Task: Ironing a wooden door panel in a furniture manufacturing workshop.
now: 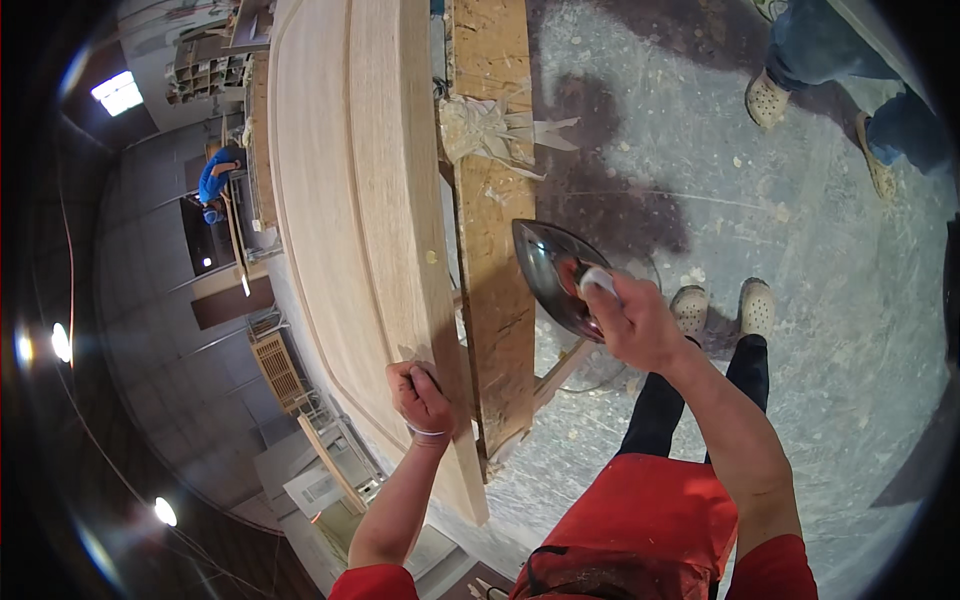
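Note:
A long pale wooden panel with grooved moulding lines runs from the top of the view toward me, resting over a worn plank. My left hand is closed on the panel's near right edge; a dark bit shows at its fingers, but what it holds, if anything, is hidden. Just beyond it lies a small greyish patch on the wood. My right hand grips the handle of an iron. The iron is tilted, its shiny metal sole facing the panel, held off to the right and apart from it.
A crumpled whitish glove or rag lies on the plank. At upper right stands another person in jeans and light clogs. Farther left, a person in blue is by a workbench. A slatted wooden piece stands at left.

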`<state>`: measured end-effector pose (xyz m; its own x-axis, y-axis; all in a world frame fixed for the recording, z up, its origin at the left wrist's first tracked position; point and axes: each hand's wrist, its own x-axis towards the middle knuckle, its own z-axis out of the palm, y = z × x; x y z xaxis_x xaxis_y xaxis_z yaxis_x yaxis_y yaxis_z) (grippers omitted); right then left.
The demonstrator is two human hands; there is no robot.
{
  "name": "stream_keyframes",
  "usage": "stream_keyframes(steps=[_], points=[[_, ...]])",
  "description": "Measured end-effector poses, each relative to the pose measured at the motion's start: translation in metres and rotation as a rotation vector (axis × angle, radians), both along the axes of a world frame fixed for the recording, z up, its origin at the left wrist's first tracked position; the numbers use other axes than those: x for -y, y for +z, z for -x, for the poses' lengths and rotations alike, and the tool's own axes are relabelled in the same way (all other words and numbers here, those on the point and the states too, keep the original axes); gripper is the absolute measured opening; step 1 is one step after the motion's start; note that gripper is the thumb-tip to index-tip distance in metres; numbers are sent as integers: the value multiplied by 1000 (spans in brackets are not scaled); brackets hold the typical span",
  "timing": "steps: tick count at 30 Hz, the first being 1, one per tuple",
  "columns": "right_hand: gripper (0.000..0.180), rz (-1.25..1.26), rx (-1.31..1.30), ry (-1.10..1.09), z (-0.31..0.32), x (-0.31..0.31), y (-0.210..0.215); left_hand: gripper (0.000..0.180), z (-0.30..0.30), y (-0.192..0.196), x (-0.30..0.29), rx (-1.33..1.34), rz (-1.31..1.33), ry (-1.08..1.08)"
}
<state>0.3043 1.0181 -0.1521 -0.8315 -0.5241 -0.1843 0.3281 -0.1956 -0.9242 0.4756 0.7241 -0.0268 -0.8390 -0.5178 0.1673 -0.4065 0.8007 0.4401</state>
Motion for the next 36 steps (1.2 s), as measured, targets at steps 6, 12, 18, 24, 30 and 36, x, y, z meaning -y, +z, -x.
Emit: stream_keyframes(steps=[6,12,18,24,30,36], points=[[56,267,212,32,33,49,24,16,2,3,-3,15,33,-22],[58,328,300,55,35,77,26,15,-6,3,4,47,-8,16],[64,343,302,16,31,88,19,15,-2,4,4,67,76,-26],[64,301,221,29,35,80,24,15,1,6,1,78,91,-40],[62,364,329,62,49,80,21,14,2,3,3,53,93,-57],[60,413,332,60,33,85,17,15,4,6,0,74,105,-73]])
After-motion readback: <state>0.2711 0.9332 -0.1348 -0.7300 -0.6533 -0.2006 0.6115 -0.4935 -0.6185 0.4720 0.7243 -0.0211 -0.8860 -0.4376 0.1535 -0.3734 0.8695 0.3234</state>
